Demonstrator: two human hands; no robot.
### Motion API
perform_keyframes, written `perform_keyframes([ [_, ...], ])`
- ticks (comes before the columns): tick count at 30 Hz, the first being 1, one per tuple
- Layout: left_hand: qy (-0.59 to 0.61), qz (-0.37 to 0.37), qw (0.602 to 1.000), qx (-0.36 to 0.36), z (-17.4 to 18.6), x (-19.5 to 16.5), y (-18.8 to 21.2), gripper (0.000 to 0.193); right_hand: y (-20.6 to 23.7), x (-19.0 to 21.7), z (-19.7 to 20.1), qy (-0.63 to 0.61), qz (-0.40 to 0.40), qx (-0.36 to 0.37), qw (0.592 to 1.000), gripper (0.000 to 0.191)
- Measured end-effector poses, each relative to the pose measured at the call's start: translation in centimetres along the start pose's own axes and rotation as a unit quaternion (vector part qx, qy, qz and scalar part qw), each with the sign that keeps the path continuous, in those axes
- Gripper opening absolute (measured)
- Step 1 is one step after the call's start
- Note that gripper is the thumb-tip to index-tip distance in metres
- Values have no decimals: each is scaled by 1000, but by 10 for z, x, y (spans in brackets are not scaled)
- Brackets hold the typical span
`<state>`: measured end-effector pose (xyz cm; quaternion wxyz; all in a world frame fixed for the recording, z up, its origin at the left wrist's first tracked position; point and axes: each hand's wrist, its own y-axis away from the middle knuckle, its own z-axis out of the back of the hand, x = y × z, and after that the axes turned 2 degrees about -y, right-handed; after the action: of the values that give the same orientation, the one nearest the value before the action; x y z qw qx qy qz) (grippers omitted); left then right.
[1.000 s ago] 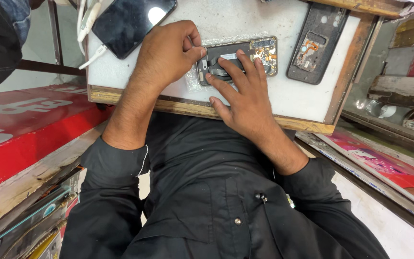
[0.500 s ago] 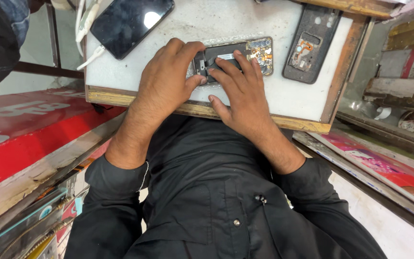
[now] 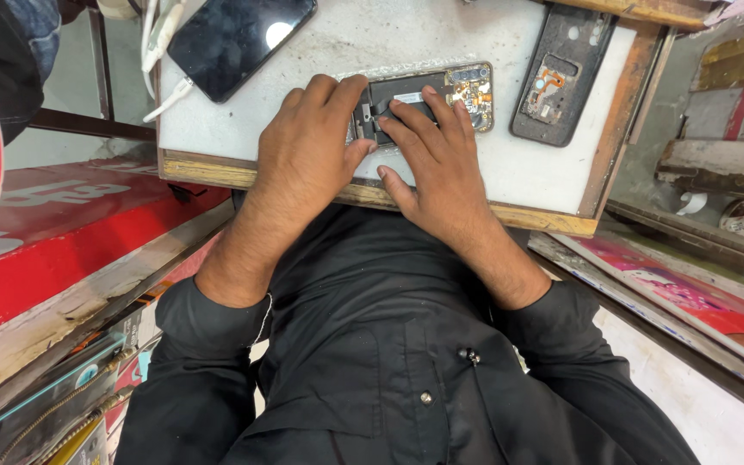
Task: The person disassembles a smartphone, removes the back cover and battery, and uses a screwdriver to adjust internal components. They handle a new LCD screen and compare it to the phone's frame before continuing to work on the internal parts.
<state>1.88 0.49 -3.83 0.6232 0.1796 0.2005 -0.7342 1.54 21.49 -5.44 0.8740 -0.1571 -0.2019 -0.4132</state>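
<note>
The opened phone [image 3: 419, 99] lay long axis crosswise on the white board [image 3: 441, 34], directly beneath my fingers. My left hand [image 3: 312, 151] pinned its left end, flat, ungripped; my right hand [image 3: 441, 159] pressed fingertips onto its middle.

Dark phone [image 3: 238, 36], white cable [image 3: 165, 34], back cover [image 3: 561, 73].

Bright, even light falls from above onto a white work board [image 3: 510, 172], which looks slightly washed out. A round glare spot shines on the dark screen of a phone [image 3: 238, 34] at the board's upper left. Soft, short shadows sit under both hands at the board's centre. Focus is sharp there. Edges around the board bend outward from wide-lens distortion.
</note>
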Motion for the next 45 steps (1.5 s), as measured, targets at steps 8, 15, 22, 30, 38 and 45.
perform_keyframes([
  [8, 62, 18, 995, 75, 3, 20, -28, 54, 3, -1, -1, 6, -2, 9, 1000, 55],
  [15, -56, 85, 972, 210, 10, 2, -43, 62, 1, 3, 2, 15, 7, -3, 1000, 54],
  [22, 16, -93, 995, 22, 13, 12, -10, 52, 3, 2, 3, -8, 1, -9, 1000, 55],
  [30, -11, -137, 986, 99, 21, 15, -15, 55, 2, 2, 3, -10, 7, -16, 1000, 53],
  [38, 26, -129, 980, 149, 18, 10, -30, 44, 2, 2, 4, -18, -3, -13, 1000, 53],
  [45, 133, -60, 986, 77, 17, 25, 1, 26, 4, 1, 6, -21, -4, -8, 1000, 54],
])
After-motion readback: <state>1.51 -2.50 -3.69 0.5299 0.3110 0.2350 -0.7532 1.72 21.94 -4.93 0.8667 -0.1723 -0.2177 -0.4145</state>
